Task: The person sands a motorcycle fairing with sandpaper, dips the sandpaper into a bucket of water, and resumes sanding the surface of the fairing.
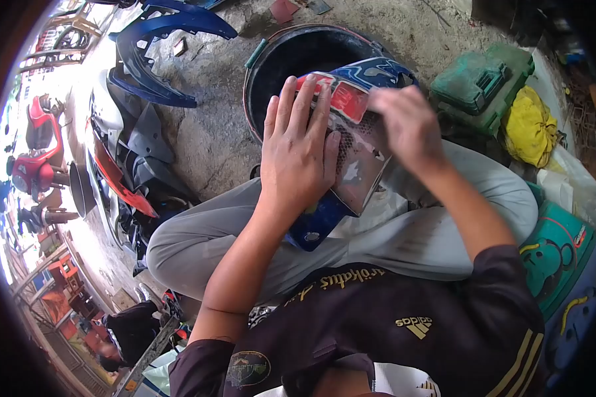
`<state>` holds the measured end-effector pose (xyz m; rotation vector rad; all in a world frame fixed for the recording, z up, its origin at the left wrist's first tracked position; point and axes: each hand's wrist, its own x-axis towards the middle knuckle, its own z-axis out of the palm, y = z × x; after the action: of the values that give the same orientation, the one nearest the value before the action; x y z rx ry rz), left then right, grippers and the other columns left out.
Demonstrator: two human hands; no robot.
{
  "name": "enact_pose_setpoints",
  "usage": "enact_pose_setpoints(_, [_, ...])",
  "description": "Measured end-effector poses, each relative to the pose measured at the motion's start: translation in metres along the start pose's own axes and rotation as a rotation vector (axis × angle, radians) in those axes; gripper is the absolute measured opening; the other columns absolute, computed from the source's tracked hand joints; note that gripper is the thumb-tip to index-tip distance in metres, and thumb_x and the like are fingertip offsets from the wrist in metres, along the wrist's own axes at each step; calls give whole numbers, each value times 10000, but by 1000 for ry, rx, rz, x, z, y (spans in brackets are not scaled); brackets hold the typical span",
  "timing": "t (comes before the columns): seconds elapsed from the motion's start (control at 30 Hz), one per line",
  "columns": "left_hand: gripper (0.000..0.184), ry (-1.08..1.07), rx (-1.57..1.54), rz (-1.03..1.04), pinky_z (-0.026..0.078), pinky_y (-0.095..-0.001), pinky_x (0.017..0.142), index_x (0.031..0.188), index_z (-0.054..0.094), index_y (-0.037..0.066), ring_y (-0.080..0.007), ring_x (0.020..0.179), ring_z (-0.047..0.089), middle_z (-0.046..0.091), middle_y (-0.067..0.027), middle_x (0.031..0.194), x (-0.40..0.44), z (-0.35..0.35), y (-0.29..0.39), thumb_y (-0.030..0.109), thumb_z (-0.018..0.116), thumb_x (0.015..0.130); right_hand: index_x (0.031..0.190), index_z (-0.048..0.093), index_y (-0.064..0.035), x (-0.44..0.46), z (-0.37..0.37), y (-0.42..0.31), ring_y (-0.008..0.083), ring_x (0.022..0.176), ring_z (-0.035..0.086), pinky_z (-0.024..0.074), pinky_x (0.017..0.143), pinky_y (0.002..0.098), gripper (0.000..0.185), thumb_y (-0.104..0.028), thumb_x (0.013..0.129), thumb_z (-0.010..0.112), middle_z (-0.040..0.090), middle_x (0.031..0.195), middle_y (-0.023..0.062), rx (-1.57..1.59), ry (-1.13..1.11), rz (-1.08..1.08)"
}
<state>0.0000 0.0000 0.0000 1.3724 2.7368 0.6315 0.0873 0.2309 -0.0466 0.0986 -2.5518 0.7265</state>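
Note:
A blue motorcycle body panel (pixel 318 225) rests across my lap, its far end over the rim of a black bucket (pixel 261 99). It carries a red and white sticker (pixel 349 101), a honeycomb-patterned strip and a dull, patchy surface. My left hand (pixel 298 142) lies flat on the panel, fingers stretched and slightly apart, covering part of the sticker. Over the panel's right side is my right hand (pixel 409 126), its fingers bent close to the sticker's edge. Motion blurs those fingers, so I cannot make out whether they hold anything.
Blue fairing parts (pixel 155 46) and several other body panels (pixel 146 139) lie on the concrete floor to the left. Right of the bucket are a green case (pixel 473 83), a yellow bag (pixel 530 126) and a teal box (pixel 556 245). Another person (pixel 132 334) is at lower left.

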Motion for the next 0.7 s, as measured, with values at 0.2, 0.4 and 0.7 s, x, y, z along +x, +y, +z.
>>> enact_pose_setpoints(0.2, [658,17,-39,-6,244,-604,1333,1618,535,2,-489,1624,349,454,-228,1710,2,4,4,211,616,999,1038,765,-52,-8,-13,-40,325,979,684,587,890,415,176,-26,876,703,756,1165,111,10,-27,-106])
enact_pose_setpoints(0.4, [656,0,-30,-16,247,-604,1332,1625,530,5,-483,1627,347,450,-220,1717,-2,2,5,204,610,1005,1094,791,-53,-9,-20,-64,327,951,708,606,867,440,233,-15,877,714,795,1150,98,86,-100,-149])
enact_pose_setpoints(0.7, [649,0,-18,-2,241,-601,1334,1629,530,14,-484,1627,344,448,-219,1717,0,0,2,192,599,1008,1071,784,-30,-9,-12,-37,306,945,716,612,851,411,206,5,880,714,793,1174,102,11,-27,-44])
